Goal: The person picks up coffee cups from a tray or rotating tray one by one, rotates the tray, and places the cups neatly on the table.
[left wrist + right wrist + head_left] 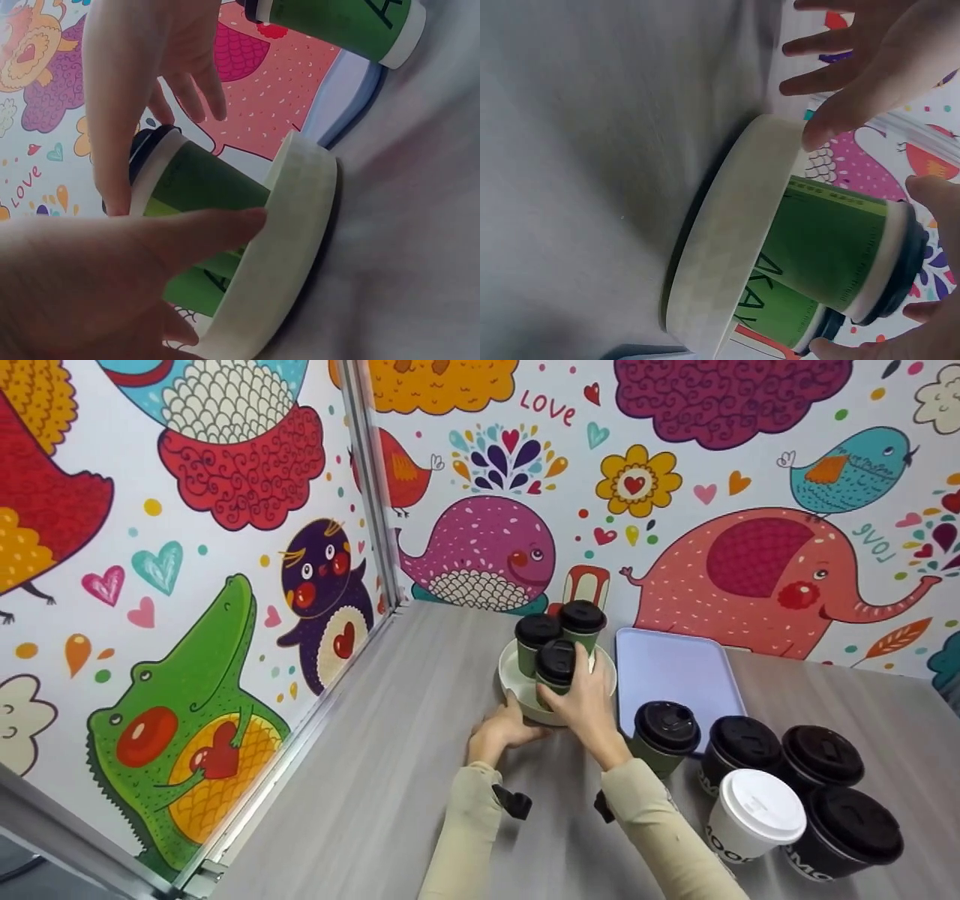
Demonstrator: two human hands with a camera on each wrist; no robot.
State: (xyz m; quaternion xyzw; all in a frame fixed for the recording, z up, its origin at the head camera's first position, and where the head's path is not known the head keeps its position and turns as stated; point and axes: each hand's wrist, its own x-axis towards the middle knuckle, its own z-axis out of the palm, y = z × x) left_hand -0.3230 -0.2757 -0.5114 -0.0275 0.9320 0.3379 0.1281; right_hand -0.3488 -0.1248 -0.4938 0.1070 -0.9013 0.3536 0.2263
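Observation:
Several green paper coffee cups with black lids stand in a round cream dish (551, 715). Over the front cup (553, 697), my right hand (589, 705) holds it near the lid, thumb on one side and fingers on the other. At the dish's near left edge is my left hand (501, 733), its thumb (217, 229) lying against the rim. In the right wrist view the left hand's other fingers (821, 79) are straight and spread. Behind the front cup are a left cup (537, 631) and a back cup (583, 619), partly hidden.
A lilac tray (675, 667) lies right of the dish. Near its front corner stands another green cup (666, 735). Further right are several black cups (844, 832) and a white-lidded cup (757, 814). Printed wall panels (480, 457) border the grey table (405, 720) behind and at left.

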